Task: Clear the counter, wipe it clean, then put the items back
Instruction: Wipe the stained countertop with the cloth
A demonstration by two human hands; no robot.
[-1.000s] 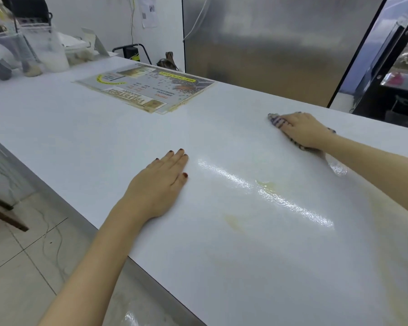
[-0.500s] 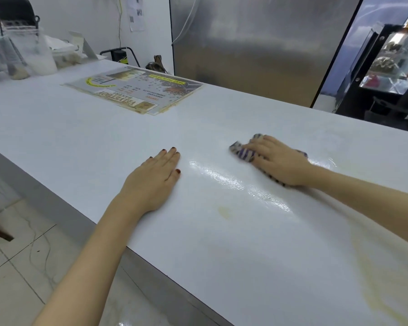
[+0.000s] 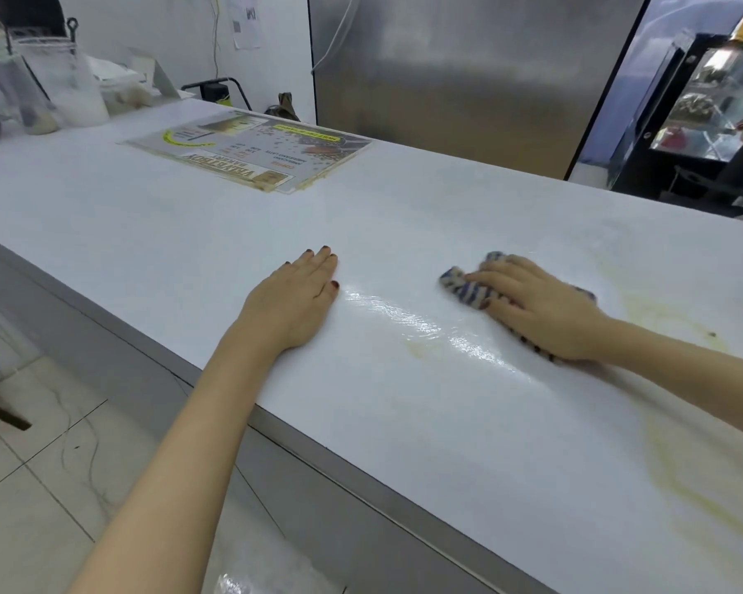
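Blue-and-white striped cloth (image 3: 464, 287), bunched, mid-bench under right grip (image 3: 541, 310), whose fingers are spread fairly straight and press it down. Left grip (image 3: 294, 302) lies flat, fingers together, on white bench (image 3: 189, 225). Wet streak (image 3: 404, 319) between the hands; yellowish stains (image 3: 670, 319) right of cloth. Laminated menu sheet (image 3: 249, 154) further back, plastic containers (image 3: 61, 79) behind it. Steel panel (image 3: 468, 70) at back, tiled floor (image 3: 39, 486) below.

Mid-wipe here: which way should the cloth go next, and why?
Probably draw the right hand and its blue-striped cloth toward the near edge, over the small yellowish smear on the white counter: it lies beside the wet streak, apparently unwiped.
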